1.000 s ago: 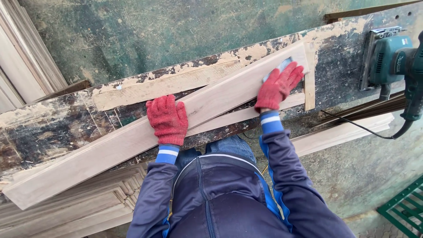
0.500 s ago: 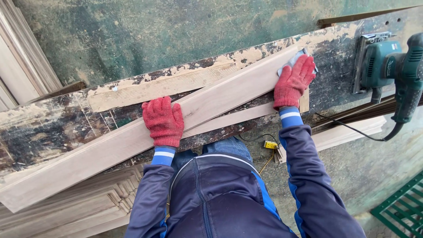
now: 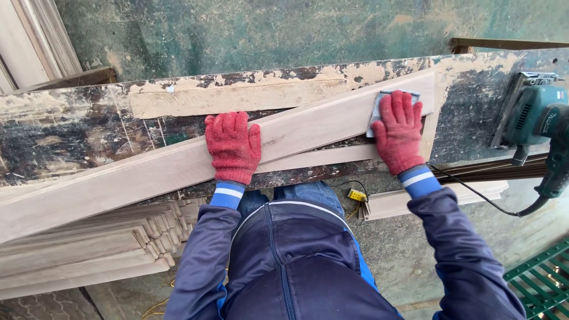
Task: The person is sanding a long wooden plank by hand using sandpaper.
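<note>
A long pale wooden board (image 3: 148, 172) lies slantwise across a worn, paint-flaked workbench (image 3: 65, 136). My left hand (image 3: 233, 147), in a red knit glove, presses flat on the board near its middle. My right hand (image 3: 398, 130), also in a red glove, presses a grey sheet of sandpaper (image 3: 379, 105) flat against the board's right end. Most of the sandpaper is hidden under the glove.
A teal electric sander (image 3: 530, 115) rests on the bench at the right, its cord (image 3: 480, 198) hanging down. A second thin strip (image 3: 237, 98) lies along the bench's back. Stacked moulding strips (image 3: 89, 249) sit below left; a green grate (image 3: 542, 278) at lower right.
My right hand slid the sandpaper along the board toward its right end and now sits flat over it. The view has shifted, so the board looks less steep. My left hand stays put.
</note>
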